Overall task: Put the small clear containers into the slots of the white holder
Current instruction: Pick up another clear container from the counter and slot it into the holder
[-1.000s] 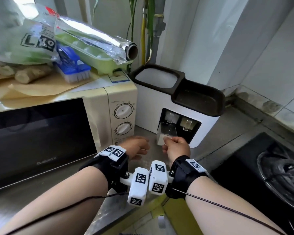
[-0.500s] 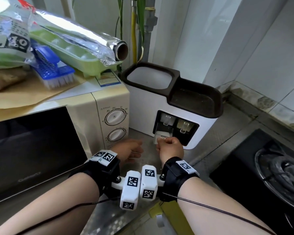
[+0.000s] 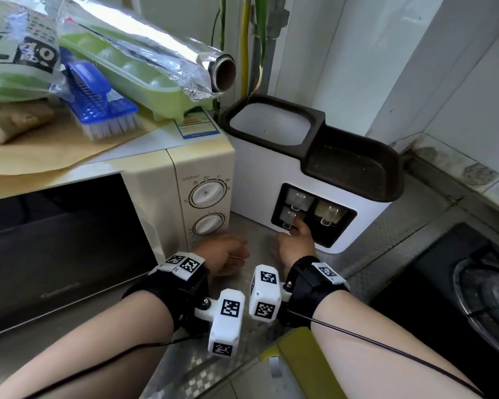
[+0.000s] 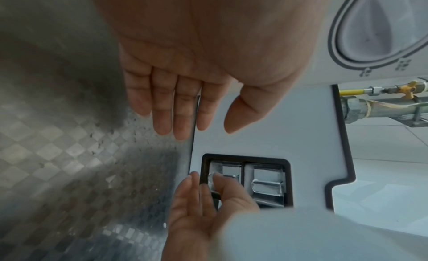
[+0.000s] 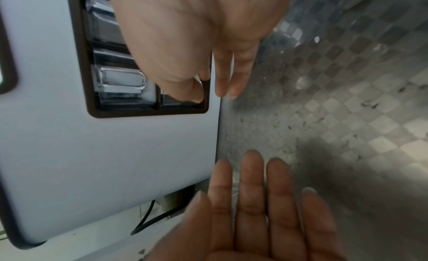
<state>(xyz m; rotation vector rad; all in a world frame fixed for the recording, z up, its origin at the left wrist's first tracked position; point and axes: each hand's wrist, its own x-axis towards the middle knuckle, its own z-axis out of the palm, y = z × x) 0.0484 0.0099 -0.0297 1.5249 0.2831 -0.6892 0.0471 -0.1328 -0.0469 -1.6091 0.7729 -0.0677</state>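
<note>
The white holder (image 3: 260,180) with a dark top stands on the steel counter beside the microwave. Its front frame holds three small clear containers: upper left (image 3: 298,199), lower left (image 3: 287,218) and right (image 3: 329,214). The slot under the right one looks dark. My right hand (image 3: 296,230) reaches to the lower left container, thumb and forefinger pinching its clear handle tab (image 4: 212,178); the other fingers (image 5: 223,78) lie straight past the holder's edge. My left hand (image 3: 228,251) hovers flat and holds nothing, just left of the holder, with its fingers (image 4: 180,109) straight.
A cream microwave (image 3: 185,168) stands at the left, with a foil roll (image 3: 156,50), a green tray (image 3: 144,82) and a blue brush (image 3: 98,105) on top. A black gas stove (image 3: 473,298) sits at the right. Pipes (image 3: 268,53) run up the tiled wall behind the holder.
The clear container that my right hand held in front of the holder now sits in the lower left slot. My right hand moved forward with it. The left hand stayed put.
</note>
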